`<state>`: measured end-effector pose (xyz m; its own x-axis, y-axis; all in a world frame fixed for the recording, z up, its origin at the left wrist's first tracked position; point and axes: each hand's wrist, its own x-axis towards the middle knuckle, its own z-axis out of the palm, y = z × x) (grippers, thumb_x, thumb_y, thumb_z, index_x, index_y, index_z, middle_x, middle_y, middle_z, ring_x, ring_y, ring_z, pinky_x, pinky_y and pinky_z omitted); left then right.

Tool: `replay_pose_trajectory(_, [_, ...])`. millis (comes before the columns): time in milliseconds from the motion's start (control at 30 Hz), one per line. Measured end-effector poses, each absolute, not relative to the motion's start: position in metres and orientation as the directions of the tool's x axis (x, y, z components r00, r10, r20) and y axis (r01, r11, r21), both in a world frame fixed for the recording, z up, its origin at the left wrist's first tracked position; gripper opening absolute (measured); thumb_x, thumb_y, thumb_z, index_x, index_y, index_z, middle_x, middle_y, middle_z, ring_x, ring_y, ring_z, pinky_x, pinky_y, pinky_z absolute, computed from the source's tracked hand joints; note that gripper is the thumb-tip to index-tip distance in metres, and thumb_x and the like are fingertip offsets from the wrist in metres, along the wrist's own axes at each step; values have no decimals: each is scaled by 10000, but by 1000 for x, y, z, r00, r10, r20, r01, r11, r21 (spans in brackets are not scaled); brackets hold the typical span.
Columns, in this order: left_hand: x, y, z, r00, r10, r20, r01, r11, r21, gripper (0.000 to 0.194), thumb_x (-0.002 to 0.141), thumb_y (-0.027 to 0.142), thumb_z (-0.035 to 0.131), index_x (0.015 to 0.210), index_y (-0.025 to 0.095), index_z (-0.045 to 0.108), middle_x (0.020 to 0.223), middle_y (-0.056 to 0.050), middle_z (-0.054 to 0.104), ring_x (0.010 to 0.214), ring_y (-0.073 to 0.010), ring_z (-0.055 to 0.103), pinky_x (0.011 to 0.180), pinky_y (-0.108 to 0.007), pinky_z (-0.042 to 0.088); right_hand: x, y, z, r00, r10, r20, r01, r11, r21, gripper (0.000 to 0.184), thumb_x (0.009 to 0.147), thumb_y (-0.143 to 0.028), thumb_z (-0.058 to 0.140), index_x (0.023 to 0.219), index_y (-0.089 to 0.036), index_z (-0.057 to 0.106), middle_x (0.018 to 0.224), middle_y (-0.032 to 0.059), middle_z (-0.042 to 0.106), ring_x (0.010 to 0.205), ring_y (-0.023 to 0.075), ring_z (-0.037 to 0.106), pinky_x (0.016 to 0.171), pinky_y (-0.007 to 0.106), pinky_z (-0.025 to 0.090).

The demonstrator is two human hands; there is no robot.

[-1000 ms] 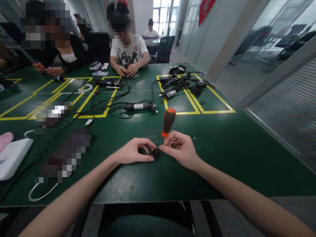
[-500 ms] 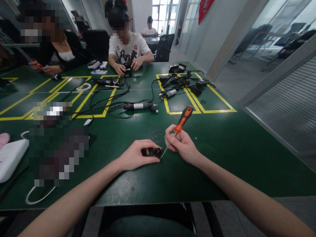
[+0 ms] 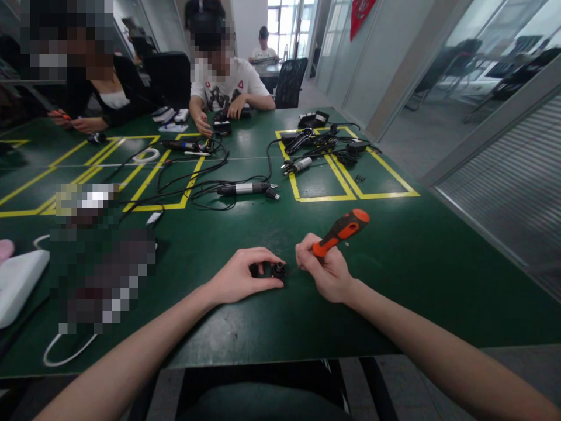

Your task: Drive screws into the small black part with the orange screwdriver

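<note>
My left hand (image 3: pixel 245 275) rests on the green table, thumb and fingers closed around a small black round part (image 3: pixel 278 271) with a metal post on top. In my right hand (image 3: pixel 326 266) is a screwdriver (image 3: pixel 342 233) with an orange and black handle. The handle leans up and to the right, and the shaft is mostly hidden by my fingers. Its tip points toward the black part; whether it touches cannot be made out.
Ahead on the table (image 3: pixel 210 345) lies a grey and black rotary tool (image 3: pixel 245 189) with tangled cables. Another silver tool (image 3: pixel 299 165) and black adapters (image 3: pixel 350 153) lie among yellow tape outlines. A white box (image 3: pixel 21 286) sits at far left. Co-workers sit across the table.
My right hand has shifted slightly right, and the screwdriver has tilted lower toward the right. Its shaft has swung away from the black part's near edge. My left hand stays put.
</note>
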<state>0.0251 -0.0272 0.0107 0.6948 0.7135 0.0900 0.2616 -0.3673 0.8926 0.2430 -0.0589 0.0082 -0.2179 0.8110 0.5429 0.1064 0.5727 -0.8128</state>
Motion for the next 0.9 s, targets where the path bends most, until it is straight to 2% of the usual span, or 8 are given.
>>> replay_pose_trajectory(100, [25, -28, 12, 696, 713, 89, 262, -368, 892, 298, 832, 296, 843, 1092, 162, 788, 1011, -49, 753, 747, -130, 628, 702, -248, 506, 244, -60, 7, -176, 800, 574, 97, 595, -798, 333, 1069, -382, 503, 777, -223, 519, 656, -47, 442, 545, 118, 444, 540, 276, 375])
replay_pose_trajectory(333, [25, -28, 11, 695, 714, 88, 249, -354, 902, 300, 830, 290, 846, 1093, 158, 786, 1017, -48, 754, 739, -125, 624, 708, -250, 514, 243, -60, 9, -245, 796, 554, 171, 598, -783, 323, 1042, -357, 525, 748, -222, 524, 670, -31, 486, 551, 120, 466, 547, 281, 401])
replay_pose_trajectory(433, [25, -28, 11, 698, 710, 89, 249, -358, 900, 296, 831, 286, 847, 1090, 157, 786, 1012, -46, 754, 743, -125, 628, 707, -248, 514, 244, -61, 9, -210, 778, 592, 153, 624, -766, 310, 1037, -341, 531, 751, -222, 522, 662, -35, 476, 554, 123, 483, 545, 278, 406])
replay_pose_trajectory(700, [25, -28, 12, 702, 707, 89, 247, -359, 900, 285, 833, 285, 849, 1082, 162, 785, 1013, -40, 754, 748, -123, 628, 705, -241, 515, 242, -61, 10, -234, 742, 628, 164, 667, -726, 217, 983, -155, 547, 777, -217, 526, 678, -51, 475, 541, 99, 464, 536, 251, 398])
replay_pose_trajectory(900, [25, -28, 12, 698, 710, 93, 250, -365, 897, 285, 834, 282, 848, 1084, 159, 787, 1006, -40, 754, 750, -123, 627, 703, -238, 509, 242, -62, 9, -184, 730, 658, 145, 682, -717, 237, 1014, -202, 531, 779, -222, 513, 672, -54, 464, 517, 98, 470, 516, 252, 404])
